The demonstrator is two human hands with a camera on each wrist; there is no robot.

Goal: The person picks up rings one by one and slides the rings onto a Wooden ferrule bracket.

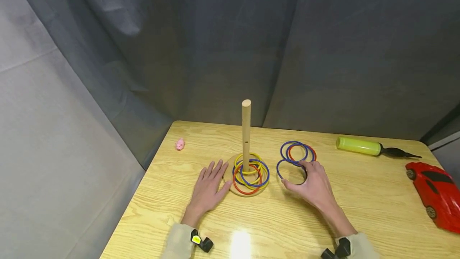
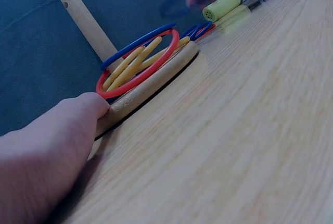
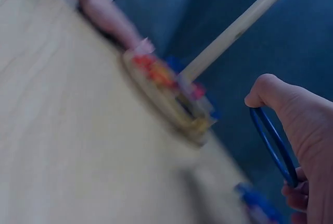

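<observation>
A wooden post (image 1: 246,135) rises from a round wooden base (image 1: 229,174). Yellow, blue and red rings lie loosely around its foot, a red ring (image 2: 165,60) tilted at the near side. My left hand (image 1: 209,190) lies palm down with its fingers spread, thumb and fingertips at the base's left edge. To the right of the base, my right hand (image 1: 316,185) pinches a blue ring (image 1: 277,170) between thumb and fingers. In the right wrist view this held ring (image 3: 283,151) hangs above the table. Just beyond that hand are loose blue rings (image 1: 281,151) and a red one, overlapping.
A small pink pig (image 1: 180,144) stands at the back left of the wooden table (image 1: 143,211). Toward the back right lies a yellow-green hand pump (image 1: 359,146) with a black nozzle. At the right edge sits a red toy car (image 1: 436,195). Dark curtains hang behind.
</observation>
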